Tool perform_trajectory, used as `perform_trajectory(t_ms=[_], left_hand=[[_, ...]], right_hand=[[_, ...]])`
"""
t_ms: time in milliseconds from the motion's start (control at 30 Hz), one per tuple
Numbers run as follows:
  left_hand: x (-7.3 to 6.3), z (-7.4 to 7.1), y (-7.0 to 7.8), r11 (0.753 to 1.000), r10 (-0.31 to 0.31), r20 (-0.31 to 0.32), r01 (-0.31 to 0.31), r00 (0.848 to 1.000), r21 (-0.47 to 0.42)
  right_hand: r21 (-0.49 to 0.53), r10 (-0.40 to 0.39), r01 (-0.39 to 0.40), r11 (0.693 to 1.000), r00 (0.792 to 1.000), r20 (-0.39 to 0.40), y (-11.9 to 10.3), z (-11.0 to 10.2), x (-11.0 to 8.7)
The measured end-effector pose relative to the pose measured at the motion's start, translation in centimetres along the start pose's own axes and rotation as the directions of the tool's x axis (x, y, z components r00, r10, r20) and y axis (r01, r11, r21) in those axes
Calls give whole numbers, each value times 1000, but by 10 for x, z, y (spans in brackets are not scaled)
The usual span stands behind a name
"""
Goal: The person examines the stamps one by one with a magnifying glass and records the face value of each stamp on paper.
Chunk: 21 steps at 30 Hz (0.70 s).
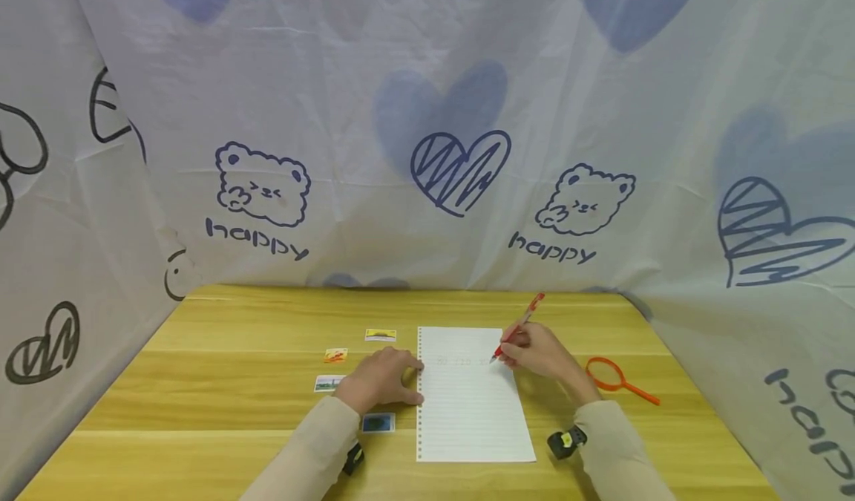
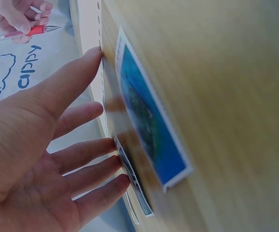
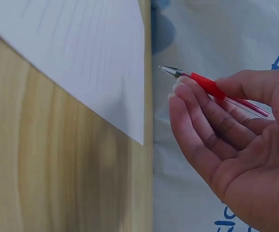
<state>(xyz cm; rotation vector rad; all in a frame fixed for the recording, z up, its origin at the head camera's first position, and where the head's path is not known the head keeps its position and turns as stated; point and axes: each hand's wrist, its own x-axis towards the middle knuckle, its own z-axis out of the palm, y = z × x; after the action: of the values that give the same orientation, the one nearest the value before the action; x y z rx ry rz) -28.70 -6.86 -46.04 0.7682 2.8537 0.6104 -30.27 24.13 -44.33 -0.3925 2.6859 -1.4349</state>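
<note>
Two sleeves (image 1: 303, 449): left fingers (image 2: 89, 151) splay near four cards (image 1: 378, 423), right fingers (image 3: 188, 128) pinch one pen (image 1: 530, 314).

Surface (image 1: 254, 404): yellow wood grain. On it, 1 lined sheet (image 1: 470, 419), holes down left edge. Left of that, 4 spaced out: yellow card (image 1: 381, 335), red-orange card (image 1: 336, 355), landscape card (image 1: 329, 383), blue card (image 1: 378, 423). Right: 1 orange magnifier (image 1: 626, 384).

Faint, tiny writing (image 1: 462, 361) on the paper (image 1: 474, 416), illegible
</note>
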Motion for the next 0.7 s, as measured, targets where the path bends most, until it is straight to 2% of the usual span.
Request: perform_trajectory(t_ms=[367,700], left_hand=[[0,1,-2,1000,6,-12,-6,1000,-7],[0,2,0,1000,-9,-7,9,1000,-1]], right_hand=[[70,-21,21,997,1000,7,-5,20,5],[47,-49,47,998,998,37,-10,31,7]])
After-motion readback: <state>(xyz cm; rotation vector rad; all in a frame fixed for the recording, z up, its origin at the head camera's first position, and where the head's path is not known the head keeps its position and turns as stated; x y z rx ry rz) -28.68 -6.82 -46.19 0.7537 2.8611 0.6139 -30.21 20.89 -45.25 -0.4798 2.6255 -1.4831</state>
